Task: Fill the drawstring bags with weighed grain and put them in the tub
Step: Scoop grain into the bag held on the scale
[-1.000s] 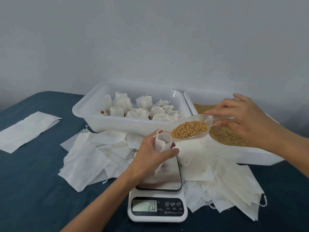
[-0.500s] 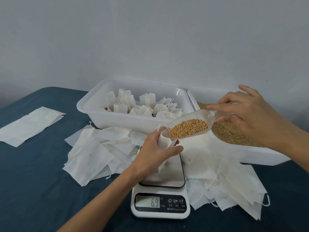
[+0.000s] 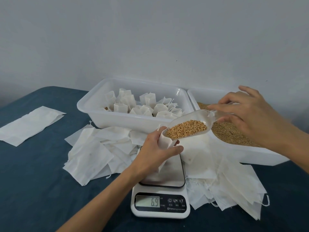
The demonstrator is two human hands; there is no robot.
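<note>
My left hand (image 3: 154, 152) grips an open white drawstring bag (image 3: 164, 142) upright over the steel plate of the scale (image 3: 164, 174), whose display reads 6.9. My right hand (image 3: 247, 118) pinches the handle of a clear plastic scoop (image 3: 189, 124) full of golden grain. The scoop's tip rests at the bag's mouth. A white tub (image 3: 107, 118) at the back holds several filled, tied bags. To its right a second white tub (image 3: 247, 153) holds loose grain (image 3: 229, 133).
Empty flat bags lie in loose heaps left (image 3: 93, 151) and right (image 3: 234, 185) of the scale. A separate flat stack of bags (image 3: 28, 124) lies at the far left on the dark blue cloth (image 3: 33, 190). A pale wall stands behind the tubs.
The scoop has come down and left from above the grain tub until its tip meets the bag's mouth. The scale reading went from 20 to 6.9.
</note>
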